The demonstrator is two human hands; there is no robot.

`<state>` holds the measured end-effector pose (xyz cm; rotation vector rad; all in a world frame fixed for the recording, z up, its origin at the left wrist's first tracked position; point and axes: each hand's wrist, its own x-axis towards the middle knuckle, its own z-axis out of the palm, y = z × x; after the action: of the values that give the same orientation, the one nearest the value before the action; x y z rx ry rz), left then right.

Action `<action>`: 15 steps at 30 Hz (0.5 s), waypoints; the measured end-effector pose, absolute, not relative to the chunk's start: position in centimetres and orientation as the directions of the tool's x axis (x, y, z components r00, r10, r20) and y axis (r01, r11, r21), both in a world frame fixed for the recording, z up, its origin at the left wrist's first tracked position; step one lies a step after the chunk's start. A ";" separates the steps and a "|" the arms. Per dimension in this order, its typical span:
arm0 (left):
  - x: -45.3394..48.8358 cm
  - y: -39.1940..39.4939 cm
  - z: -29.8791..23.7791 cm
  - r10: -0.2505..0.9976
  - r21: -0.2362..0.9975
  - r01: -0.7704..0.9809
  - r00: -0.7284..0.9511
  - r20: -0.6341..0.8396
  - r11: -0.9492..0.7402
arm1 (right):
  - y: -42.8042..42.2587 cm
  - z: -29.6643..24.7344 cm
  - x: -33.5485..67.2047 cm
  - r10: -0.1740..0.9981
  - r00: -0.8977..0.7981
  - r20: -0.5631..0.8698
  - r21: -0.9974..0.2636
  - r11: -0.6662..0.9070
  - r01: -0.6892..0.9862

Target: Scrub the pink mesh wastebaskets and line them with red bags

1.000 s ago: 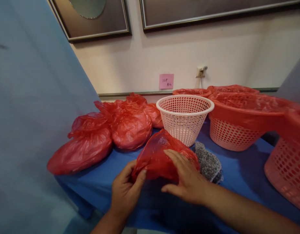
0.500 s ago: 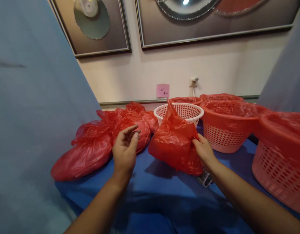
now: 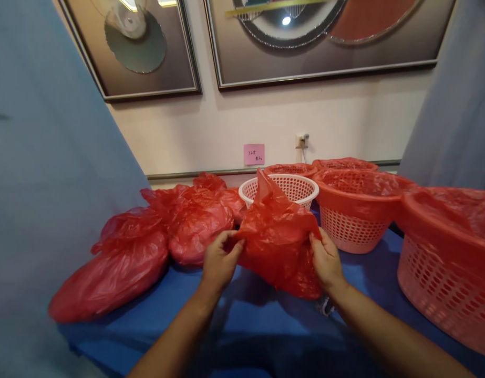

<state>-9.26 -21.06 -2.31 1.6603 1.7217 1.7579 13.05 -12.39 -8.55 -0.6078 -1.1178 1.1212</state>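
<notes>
A crumpled red plastic bag point(image 3: 277, 236) hangs above the blue table point(image 3: 266, 325), held up between both my hands. My left hand point(image 3: 219, 261) pinches its left edge with closed fingers. My right hand point(image 3: 326, 260) grips its right edge. Just behind the bag stands a bare white mesh basket point(image 3: 295, 188). A grey speckled thing point(image 3: 324, 305) peeks out under my right wrist, mostly hidden.
Several stuffed red bags point(image 3: 147, 241) lie on the left of the table. Pink baskets lined with red bags point(image 3: 356, 202) stand at the right, one large point(image 3: 447, 268) near the edge. A blue partition point(image 3: 41, 184) rises at left. A pink note point(image 3: 254, 154) hangs on the wall.
My left hand, free and half open half a second ago, has come back and taken the bag's left edge. A second ago the bag lay low on the table; now it is lifted.
</notes>
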 end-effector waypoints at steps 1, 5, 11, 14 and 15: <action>-9.6 -21.4 -2.4 0.698 0.755 0.566 -0.392 0.600 -0.331 | -12.1 -8.7 13.1 0.930 0.032 0.367 -0.849 0.349 -0.396; -10.5 -25.0 -2.8 0.287 0.464 0.792 -0.373 0.882 -0.397 | -10.6 -9.5 12.6 0.948 0.138 0.288 -0.843 0.319 -0.432; -8.8 -31.0 -3.7 0.405 0.219 0.839 0.001 0.914 -0.497 | -8.9 -12.7 11.2 0.970 0.113 0.215 -0.846 0.243 -0.474; -8.1 -30.0 -3.6 0.399 0.367 0.791 -0.171 0.901 -0.490 | -8.6 -14.9 11.2 0.950 0.150 0.274 -0.883 0.310 -0.351; -8.1 -29.1 -3.4 0.399 0.420 0.768 -0.234 0.887 -0.483 | -8.6 -15.7 11.3 0.942 0.169 0.289 -0.890 0.329 -0.314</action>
<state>-8.12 -29.12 -3.37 2.0901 1.6907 2.1492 11.34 -8.56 -15.69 -0.7842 -1.0093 1.0370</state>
